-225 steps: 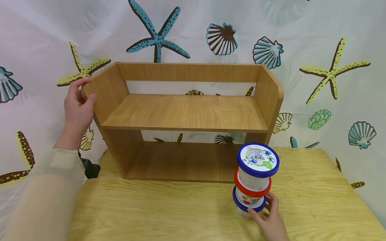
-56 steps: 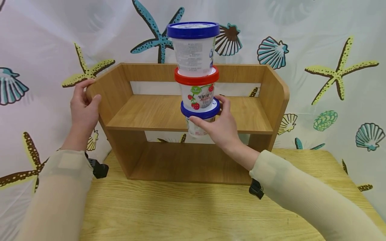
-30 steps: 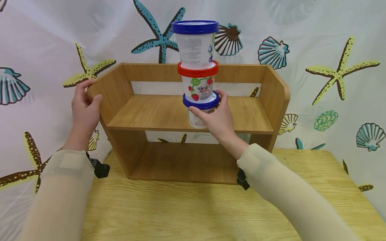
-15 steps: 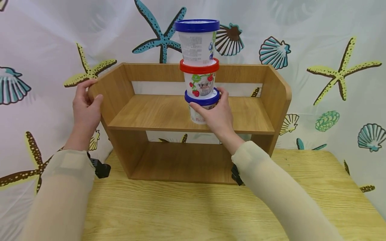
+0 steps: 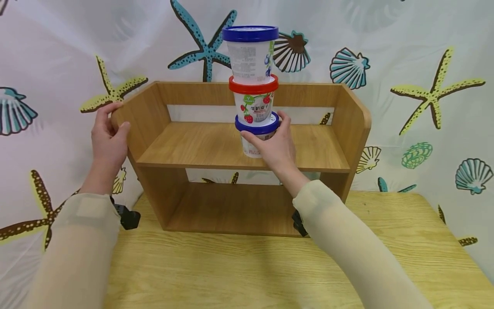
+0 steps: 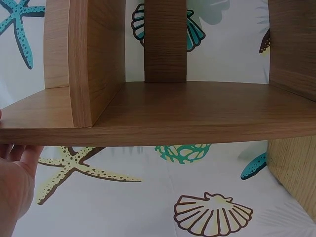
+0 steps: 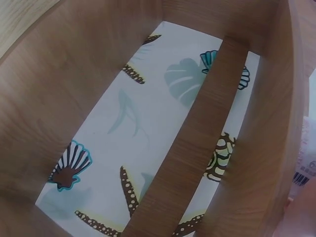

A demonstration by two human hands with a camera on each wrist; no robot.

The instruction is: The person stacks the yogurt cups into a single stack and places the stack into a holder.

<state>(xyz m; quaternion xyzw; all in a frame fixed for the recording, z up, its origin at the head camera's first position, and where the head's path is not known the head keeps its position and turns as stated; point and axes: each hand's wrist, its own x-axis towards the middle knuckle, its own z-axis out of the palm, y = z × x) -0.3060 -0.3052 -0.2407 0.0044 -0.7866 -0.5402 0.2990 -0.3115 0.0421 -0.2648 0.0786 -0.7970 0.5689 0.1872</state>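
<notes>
A stack of three lidded tubs stands upright at the upper board of a wooden shelf unit (image 5: 193, 143). My right hand (image 5: 275, 143) grips the bottom blue-lidded tub (image 5: 252, 148), thumb at the front and fingers round the right. On it sit a red-lidded tub (image 5: 252, 105) with strawberries and a top blue-lidded tub (image 5: 248, 60). Whether the bottom tub touches the board, I cannot tell. My left hand (image 5: 109, 137) holds the upper front edge of the unit's left panel; its fingers (image 6: 22, 155) show in the left wrist view. A tub side (image 7: 301, 165) peeks in at the right wrist view's edge.
The shelf unit has two levels, with a raised right side panel (image 5: 349, 124) and a back rail (image 5: 305, 94). It stands on a wood-grain table (image 5: 231, 266). A curtain (image 5: 386, 25) with sea-creature prints hangs close behind.
Since the oldest frame, my right hand has raised the stack from the table's right front to the upper board. Lately it has moved slightly up and inward. My left hand stays on the panel.
</notes>
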